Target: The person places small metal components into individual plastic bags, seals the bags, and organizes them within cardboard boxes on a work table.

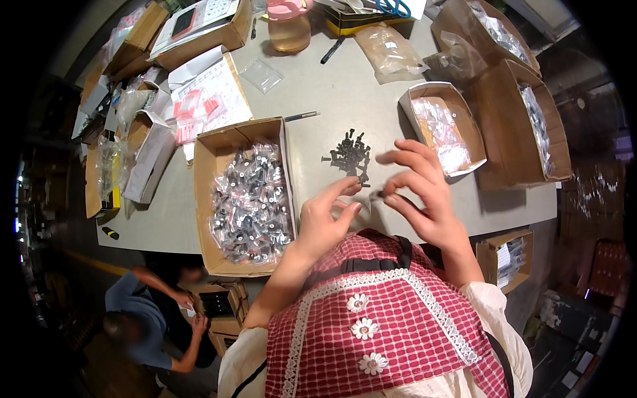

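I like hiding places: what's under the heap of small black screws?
The flat, pale grey tabletop shows around the small black screws. What lies right beneath them can't be seen: they cover it.

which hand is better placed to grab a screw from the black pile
Probably the left hand: it looks empty, its fingers close to the black screw pile, while the right hand seems to pinch a small dark piece.
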The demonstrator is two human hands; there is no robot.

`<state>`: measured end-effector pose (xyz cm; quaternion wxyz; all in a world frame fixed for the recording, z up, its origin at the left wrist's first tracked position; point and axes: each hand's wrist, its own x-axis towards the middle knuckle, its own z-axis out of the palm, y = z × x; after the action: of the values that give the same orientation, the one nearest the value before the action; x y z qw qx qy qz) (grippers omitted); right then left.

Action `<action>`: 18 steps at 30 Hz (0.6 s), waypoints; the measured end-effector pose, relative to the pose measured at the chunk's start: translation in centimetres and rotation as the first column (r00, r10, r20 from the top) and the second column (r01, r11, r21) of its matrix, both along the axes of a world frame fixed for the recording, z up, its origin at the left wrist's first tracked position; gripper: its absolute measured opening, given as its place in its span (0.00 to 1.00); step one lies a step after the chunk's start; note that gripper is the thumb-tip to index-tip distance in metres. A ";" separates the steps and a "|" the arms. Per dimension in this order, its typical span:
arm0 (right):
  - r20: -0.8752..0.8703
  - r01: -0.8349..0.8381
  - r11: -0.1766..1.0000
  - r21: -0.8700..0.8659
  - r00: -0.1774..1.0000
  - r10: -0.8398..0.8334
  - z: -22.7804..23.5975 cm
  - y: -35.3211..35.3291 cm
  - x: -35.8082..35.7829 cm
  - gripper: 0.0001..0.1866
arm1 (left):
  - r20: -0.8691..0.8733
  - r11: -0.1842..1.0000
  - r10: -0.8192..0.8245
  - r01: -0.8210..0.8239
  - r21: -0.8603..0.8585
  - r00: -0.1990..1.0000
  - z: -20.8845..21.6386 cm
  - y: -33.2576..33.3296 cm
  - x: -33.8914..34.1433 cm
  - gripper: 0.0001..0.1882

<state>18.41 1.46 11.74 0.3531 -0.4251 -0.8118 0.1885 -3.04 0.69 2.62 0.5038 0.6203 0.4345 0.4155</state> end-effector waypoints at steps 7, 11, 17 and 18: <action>-0.008 0.055 0.998 -0.026 0.998 -0.055 -1.4 0.3 -1.2 0.07 | -0.041 0.965 -0.006 0.017 0.263 0.999 1.5 0.0 0.5 0.20; -0.065 0.028 0.987 -0.156 0.997 -0.039 -2.4 0.1 -2.1 0.06 | -0.167 0.945 0.092 -0.034 0.324 0.982 0.7 0.3 0.0 0.09; -0.283 -0.070 0.919 -0.389 0.958 -0.047 -2.9 0.6 -1.3 0.04 | -0.225 0.978 0.132 -0.090 0.190 0.965 -0.1 0.2 0.0 0.11; -0.100 0.115 0.961 -0.250 0.984 -0.144 -4.2 1.3 -1.3 0.04 | -0.218 0.952 0.193 -0.128 0.279 0.957 -0.5 1.2 -0.1 0.11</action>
<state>17.12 2.74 7.58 0.3572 -0.5056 -0.7309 0.2875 -3.10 1.93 2.17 0.3247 0.6898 0.4833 0.4302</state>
